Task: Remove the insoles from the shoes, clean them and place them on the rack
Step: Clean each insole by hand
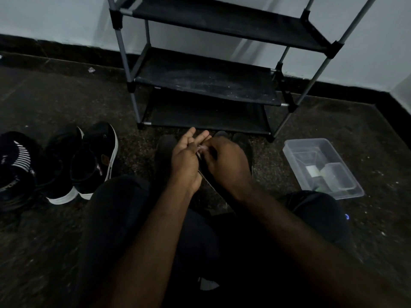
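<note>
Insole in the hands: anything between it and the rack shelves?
Nothing visible. The thin dark insole faces the black fabric-shelved metal rack; flat dark shapes lie low on the floor before its base.

One wide-angle view, worn on the person's head, looks forward and steeply down towards the rack (206, 85), which stands against the wall (55, 16) at top centre. The left hand (185, 161) and right hand (224, 161) are close to the lens, just in front of the rack's lowest shelf; the person's legs (115, 207) fill the near edge
</note>
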Motion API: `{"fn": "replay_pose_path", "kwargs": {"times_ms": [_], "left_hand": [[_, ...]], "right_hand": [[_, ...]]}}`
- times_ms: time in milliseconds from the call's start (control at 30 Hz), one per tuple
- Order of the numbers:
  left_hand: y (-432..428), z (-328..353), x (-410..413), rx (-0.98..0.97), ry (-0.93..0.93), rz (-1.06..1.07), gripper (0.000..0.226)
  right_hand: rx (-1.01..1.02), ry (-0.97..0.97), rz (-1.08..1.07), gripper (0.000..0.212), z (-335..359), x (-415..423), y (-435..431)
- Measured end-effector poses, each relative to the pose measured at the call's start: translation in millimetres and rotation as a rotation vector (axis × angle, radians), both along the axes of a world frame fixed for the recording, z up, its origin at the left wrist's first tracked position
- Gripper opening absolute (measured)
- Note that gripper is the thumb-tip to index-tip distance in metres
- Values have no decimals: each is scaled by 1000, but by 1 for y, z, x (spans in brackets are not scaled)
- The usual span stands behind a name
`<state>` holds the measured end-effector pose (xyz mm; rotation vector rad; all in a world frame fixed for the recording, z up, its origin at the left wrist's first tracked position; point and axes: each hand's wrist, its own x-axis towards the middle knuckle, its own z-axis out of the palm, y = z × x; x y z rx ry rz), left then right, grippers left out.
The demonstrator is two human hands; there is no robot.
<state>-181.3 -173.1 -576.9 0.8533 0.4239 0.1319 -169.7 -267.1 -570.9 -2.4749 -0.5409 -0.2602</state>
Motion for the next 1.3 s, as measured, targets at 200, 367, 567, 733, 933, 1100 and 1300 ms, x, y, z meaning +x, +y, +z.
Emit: {"fn": "replay_pose_path", "kwargs": {"times_ms": [200, 367, 567, 733, 933, 1100, 1300], "left_hand": [[12, 1, 5, -76, -66, 51, 38], [13, 4, 5, -205, -53, 53, 25], [-1, 6, -11, -263, 31, -217, 51], [10, 3, -6, -302, -47, -172, 49], [7, 5, -9, -286, -69, -189, 52], [13, 3, -6, -285, -28, -151, 69], [28, 4, 4, -404, -73, 34, 64]], "right_hand": [[367, 462, -41, 17, -2, 14, -25], [674, 559, -76, 17, -3, 6, -25], [559, 409, 15, 17, 7, 14, -14], [318, 127, 0, 5, 34, 22, -21], [-140, -17, 334, 8, 44, 25, -1], [-120, 80, 397, 9, 25, 12, -6], [34, 185, 391, 15, 3, -34, -35]]}}
